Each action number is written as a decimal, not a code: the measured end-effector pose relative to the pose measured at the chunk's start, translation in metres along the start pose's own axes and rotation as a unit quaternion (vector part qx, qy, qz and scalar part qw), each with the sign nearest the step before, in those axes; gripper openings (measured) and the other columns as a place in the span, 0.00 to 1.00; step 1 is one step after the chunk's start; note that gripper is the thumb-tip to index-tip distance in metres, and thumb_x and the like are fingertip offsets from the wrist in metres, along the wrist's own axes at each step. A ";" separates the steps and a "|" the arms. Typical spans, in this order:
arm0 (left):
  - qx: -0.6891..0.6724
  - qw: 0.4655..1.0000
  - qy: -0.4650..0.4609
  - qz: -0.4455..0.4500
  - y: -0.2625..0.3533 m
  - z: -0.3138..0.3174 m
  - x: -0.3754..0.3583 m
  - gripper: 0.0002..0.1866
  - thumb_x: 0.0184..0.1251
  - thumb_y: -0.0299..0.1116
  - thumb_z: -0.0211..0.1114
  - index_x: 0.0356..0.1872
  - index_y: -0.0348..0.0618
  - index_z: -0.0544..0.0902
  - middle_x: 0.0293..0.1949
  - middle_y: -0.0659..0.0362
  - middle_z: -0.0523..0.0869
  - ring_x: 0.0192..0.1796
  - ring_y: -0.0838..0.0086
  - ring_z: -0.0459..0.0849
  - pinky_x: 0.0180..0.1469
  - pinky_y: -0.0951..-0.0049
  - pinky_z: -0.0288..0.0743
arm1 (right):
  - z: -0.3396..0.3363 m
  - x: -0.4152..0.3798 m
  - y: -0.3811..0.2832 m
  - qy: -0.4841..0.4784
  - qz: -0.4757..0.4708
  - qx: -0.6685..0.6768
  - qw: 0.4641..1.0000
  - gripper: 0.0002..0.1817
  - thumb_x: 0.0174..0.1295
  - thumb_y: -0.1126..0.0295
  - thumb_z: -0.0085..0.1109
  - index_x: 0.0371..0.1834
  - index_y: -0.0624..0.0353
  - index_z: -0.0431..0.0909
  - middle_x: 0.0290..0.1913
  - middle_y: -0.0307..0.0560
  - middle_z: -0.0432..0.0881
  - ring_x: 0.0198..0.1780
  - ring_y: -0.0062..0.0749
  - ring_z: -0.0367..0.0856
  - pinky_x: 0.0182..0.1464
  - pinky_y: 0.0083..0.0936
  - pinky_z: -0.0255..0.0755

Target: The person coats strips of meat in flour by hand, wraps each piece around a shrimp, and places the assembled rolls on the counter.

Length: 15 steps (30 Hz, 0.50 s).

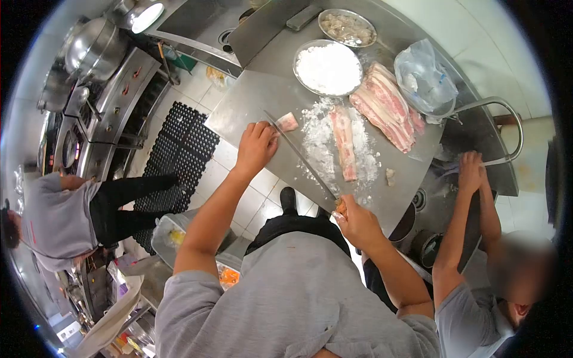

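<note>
A long knife (305, 160) lies diagonally over the steel counter (239, 104), its handle in my right hand (360, 224), which is closed round it. My left hand (258, 144) has its fingers curled together beside the blade near the tip; what they hold, if anything, is hidden. Just across the blade from them sits a small cut piece of meat (287, 122). A strip of pork belly (343, 143) rests on spread white powder (316, 134). Behind it to the right is a stack of larger pork slabs (385, 107).
A bowl of white powder (328, 67), a bowl of pale food pieces (348, 27) and a plastic bag in a container (425, 80) stand at the back. One person (465, 286) works at the sink on the right; another person (59, 215) is by the stove at left.
</note>
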<state>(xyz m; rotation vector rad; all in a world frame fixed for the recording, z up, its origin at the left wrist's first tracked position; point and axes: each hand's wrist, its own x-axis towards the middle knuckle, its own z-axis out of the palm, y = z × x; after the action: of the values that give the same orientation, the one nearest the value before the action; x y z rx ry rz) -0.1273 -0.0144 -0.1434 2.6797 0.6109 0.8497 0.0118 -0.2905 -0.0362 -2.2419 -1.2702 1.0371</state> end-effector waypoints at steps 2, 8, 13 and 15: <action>0.013 1.000 0.007 -0.007 0.001 0.003 0.000 0.14 0.46 0.25 0.67 0.36 0.41 0.76 0.42 0.56 0.77 0.42 0.60 0.74 0.43 0.63 0.72 | 0.007 0.000 0.004 0.013 -0.003 -0.015 1.000 0.19 0.62 0.65 0.55 0.53 0.58 0.64 0.37 0.60 0.81 0.41 0.60 0.79 0.42 0.48 0.71; 0.031 0.999 -0.015 -0.013 -0.001 0.006 -0.002 0.11 0.48 0.26 0.65 0.34 0.42 0.76 0.40 0.58 0.77 0.43 0.61 0.74 0.44 0.63 0.72 | 0.038 0.046 -0.001 -0.027 0.004 -0.049 0.998 0.15 0.63 0.66 0.52 0.49 0.59 0.64 0.39 0.56 0.82 0.42 0.58 0.80 0.42 0.50 0.72; 0.062 0.997 -0.012 -0.043 -0.010 0.005 0.001 0.08 0.50 0.26 0.64 0.33 0.43 0.77 0.39 0.56 0.78 0.42 0.59 0.75 0.43 0.63 0.72 | 0.037 0.048 -0.006 -0.017 -0.022 -0.042 0.999 0.15 0.63 0.67 0.52 0.50 0.58 0.63 0.40 0.55 0.83 0.43 0.58 0.80 0.42 0.50 0.72; 0.084 0.992 0.013 -0.089 -0.026 0.008 0.006 0.07 0.51 0.27 0.64 0.33 0.42 0.77 0.37 0.54 0.77 0.43 0.58 0.74 0.44 0.62 0.71 | 0.033 0.028 0.008 -0.016 -0.018 -0.024 0.999 0.15 0.63 0.67 0.52 0.49 0.58 0.63 0.39 0.56 0.82 0.42 0.59 0.80 0.42 0.51 0.71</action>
<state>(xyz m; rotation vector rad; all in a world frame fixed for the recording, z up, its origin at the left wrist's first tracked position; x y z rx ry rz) -0.1264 0.0102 -0.1564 2.7122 0.9519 0.8194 0.0010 -0.2722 -0.0750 -2.2382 -1.3567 1.0432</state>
